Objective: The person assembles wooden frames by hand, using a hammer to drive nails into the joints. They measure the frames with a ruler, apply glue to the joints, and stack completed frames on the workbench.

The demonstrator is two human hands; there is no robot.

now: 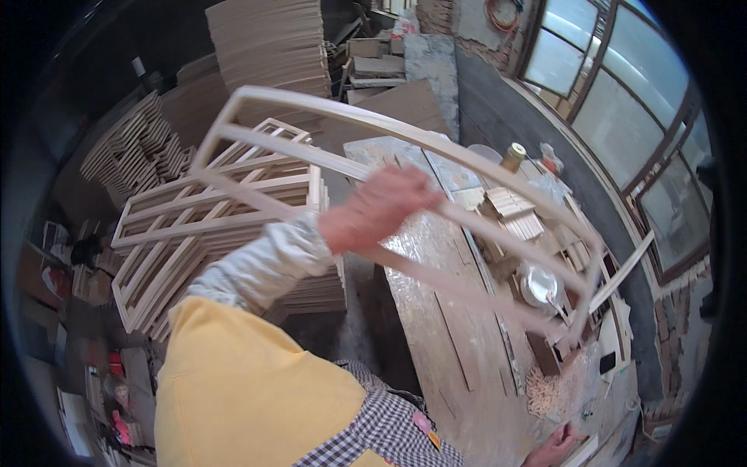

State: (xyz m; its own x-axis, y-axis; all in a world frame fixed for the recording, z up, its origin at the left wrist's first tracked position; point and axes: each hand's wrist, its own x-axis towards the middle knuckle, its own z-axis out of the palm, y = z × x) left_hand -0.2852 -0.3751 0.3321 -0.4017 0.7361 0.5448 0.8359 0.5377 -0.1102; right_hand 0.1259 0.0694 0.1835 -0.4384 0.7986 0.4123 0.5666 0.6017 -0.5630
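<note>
Clamped on the middle bar, and near its midpoint too: by the left hand (381, 208), a long, rectangular frame of pale bare wood (482, 227) is held up between the stack and the counter. The fingers are wrapped around the bar; whether the lower long bar is also touched by the wrist cannot be told, as everything here is slightly blurred. For a good carry, the hold is best kept at the balance point, the wrist firm, and both ends watched at once, since a swing of either could easily be caught on something.

And the direction: the long axis is laid slantwise, from the far left to the near right, with the middle bar run lengthwise along it. The far-left end is pointed over a tall stack of matching pale wooden frames (175, 233); the near-right end is carried across the cluttered side of the worn, pale wooden counter (436, 311), in view over a round white container (539, 286). Contact there cannot be confirmed.

Further out, a loose heap of small pale wooden pegs (545, 393) is spread on the counter. Low at the right, the right hand (554, 446) is half cut off; whether anything is pinched by its grip cannot be told.
</note>
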